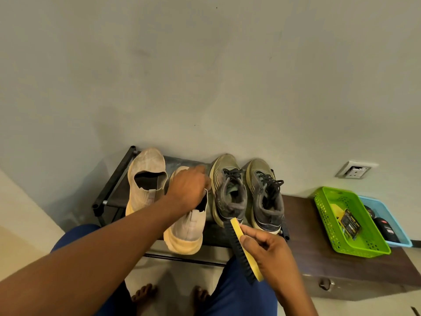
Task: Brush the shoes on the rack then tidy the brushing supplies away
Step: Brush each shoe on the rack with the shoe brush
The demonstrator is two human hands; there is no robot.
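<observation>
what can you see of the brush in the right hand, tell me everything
The brush is long and narrow, with a yellow back that looks like plastic or painted wood and a row of short black bristles along one long side. The right hand pinches it near the middle, thumb on the yellow back. It is held up, tilted, bristles facing left, its far tip close to the heel of a grey-green lace-up shoe; whether they touch is unclear.

Four shoes on rack [114, 185]: two beige slip-ons [145, 176] [189, 229], two olive lace-up sneakers [227, 190] [266, 197]. One brush [242, 249]. Two baskets on table [319, 254]: one green [364, 242], one blue [396, 229]. Two hands [189, 190] [271, 254].
</observation>
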